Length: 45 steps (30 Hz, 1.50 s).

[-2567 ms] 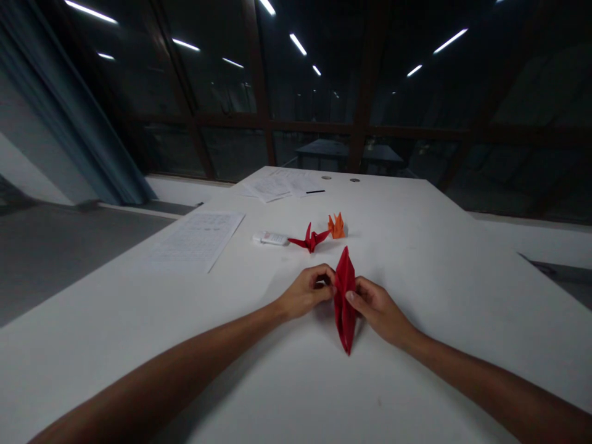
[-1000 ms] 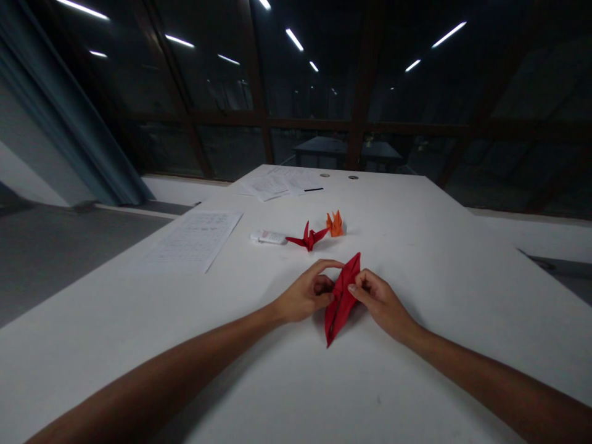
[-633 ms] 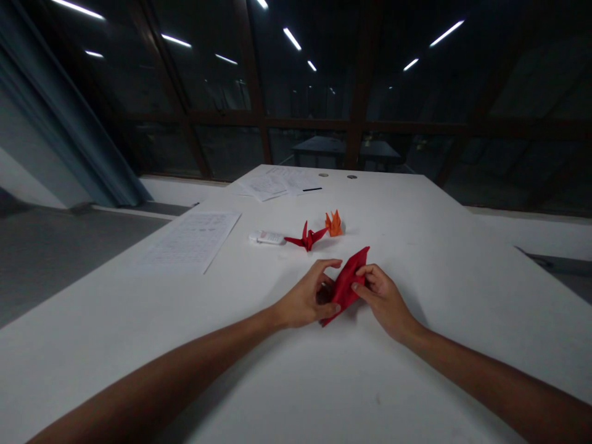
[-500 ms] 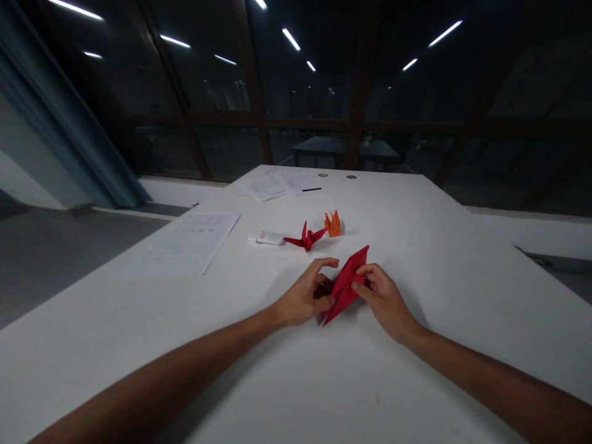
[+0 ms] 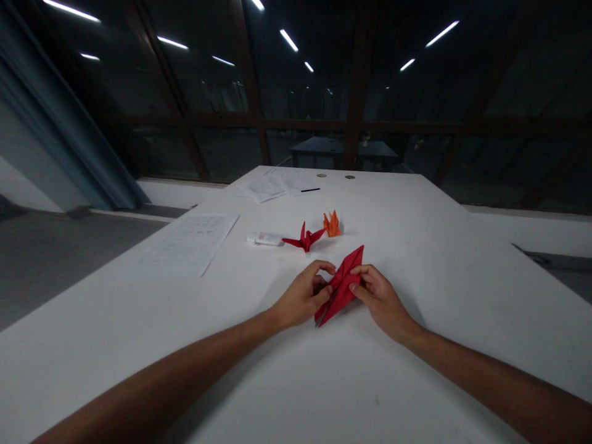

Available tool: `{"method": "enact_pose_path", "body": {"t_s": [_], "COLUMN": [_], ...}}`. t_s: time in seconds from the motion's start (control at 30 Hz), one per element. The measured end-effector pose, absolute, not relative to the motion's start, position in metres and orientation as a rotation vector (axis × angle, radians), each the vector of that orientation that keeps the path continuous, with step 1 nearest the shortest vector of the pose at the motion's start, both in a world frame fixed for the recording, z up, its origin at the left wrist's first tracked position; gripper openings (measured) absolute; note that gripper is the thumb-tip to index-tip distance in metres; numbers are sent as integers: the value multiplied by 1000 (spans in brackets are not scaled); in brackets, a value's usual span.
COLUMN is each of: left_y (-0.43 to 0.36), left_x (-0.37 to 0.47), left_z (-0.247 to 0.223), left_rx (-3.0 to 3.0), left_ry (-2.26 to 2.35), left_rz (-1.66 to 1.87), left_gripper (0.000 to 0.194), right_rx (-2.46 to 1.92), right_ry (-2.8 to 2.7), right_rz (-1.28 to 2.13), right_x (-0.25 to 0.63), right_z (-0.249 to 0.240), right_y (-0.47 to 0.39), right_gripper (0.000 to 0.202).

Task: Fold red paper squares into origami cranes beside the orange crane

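In the head view, pinching the left part of a red folded paper [image 5: 343, 295] between thumb and curled fingers of the left hand [image 5: 306, 293]; grasping its right part with the right hand [image 5: 378, 301], thumb on the facing side, some fingers hidden. Holding it between both hands at a slant, one tip beyond the fingers, the other nearer, over the white table [image 5: 416, 382]; contact below hard to tell. Just beyond the hands, red paper crane [image 5: 306, 240], orange folded figure [image 5: 332, 225] and small white object [image 5: 265, 239]. Well left of the left hand, printed sheet [image 5: 194, 242].
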<state>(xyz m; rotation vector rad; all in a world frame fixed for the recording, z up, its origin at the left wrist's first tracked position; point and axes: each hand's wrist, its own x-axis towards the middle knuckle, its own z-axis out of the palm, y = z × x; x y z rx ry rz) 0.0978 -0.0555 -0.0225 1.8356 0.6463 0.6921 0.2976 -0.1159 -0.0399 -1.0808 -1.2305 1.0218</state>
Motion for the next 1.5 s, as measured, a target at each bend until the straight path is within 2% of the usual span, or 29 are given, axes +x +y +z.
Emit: {"method": "enact_pose_path", "body": {"t_s": [0.43, 0.73, 1.3, 1.5], "left_y": [-49, -41, -45, -42], "left_x": [99, 98, 98, 99], "left_z": [-28, -28, -27, -30], "left_rx": [1843, 1570, 1694, 1644], "left_ry": [779, 605, 616, 612], "left_rz": [945, 890, 869, 884], "left_gripper": [20, 29, 30, 26], "right_rx": [-1041, -1017, -1009, -1032], "right_ry": [-1179, -1196, -1285, -1381], "right_rz": [1080, 1110, 1157, 1119], "right_x": [296, 295, 296, 297], "right_z": [-40, -41, -43, -45], "right_y": [-116, -117, -119, -119], "right_gripper": [25, 23, 20, 29]}}
